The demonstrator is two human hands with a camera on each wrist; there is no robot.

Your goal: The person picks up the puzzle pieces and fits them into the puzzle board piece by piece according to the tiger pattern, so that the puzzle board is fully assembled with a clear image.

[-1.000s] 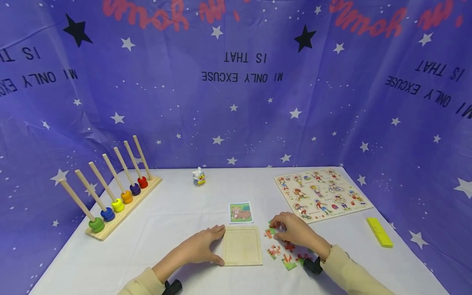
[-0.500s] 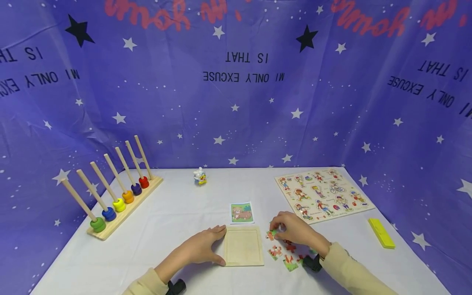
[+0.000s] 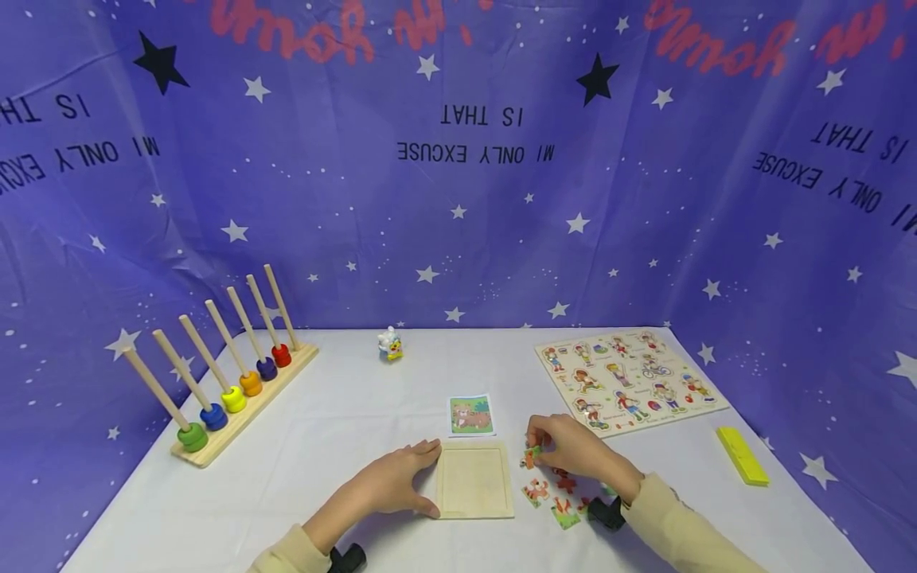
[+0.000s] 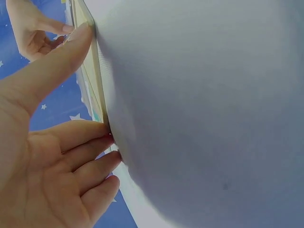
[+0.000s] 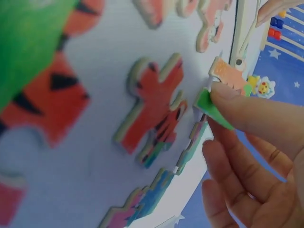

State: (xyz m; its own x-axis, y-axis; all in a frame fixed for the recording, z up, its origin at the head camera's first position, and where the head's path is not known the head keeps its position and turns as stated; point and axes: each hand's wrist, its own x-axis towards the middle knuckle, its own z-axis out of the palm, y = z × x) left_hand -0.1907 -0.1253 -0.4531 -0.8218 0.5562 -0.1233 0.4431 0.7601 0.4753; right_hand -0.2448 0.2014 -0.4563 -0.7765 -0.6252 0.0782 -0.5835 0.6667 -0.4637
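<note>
My left hand (image 3: 394,481) rests against the left edge of a square wooden puzzle tray (image 3: 474,481), thumb near its lower corner and fingertips near its upper one. The left wrist view shows those fingers fairly straight, touching the tray's edge (image 4: 98,78). To the right of the tray, my right hand (image 3: 573,447) pinches an orange and green jigsaw piece (image 5: 230,75) between thumb and fingers. Loose jigsaw pieces lie around and below it, among them a red striped one (image 5: 154,102) and a green-edged one (image 3: 565,513). My hand hides some of the pieces.
A bear picture card (image 3: 470,415) lies just behind the tray. Back right is a wooden figure board (image 3: 623,378), with a yellow block (image 3: 742,456) beside it. A peg rack (image 3: 247,406) with coloured beads stands left; a small toy figure (image 3: 390,344) is at the back.
The view shifts slightly. My right thumb and fingers have settled on the orange and green piece, which now looks a little turned. My left hand stays at the tray.
</note>
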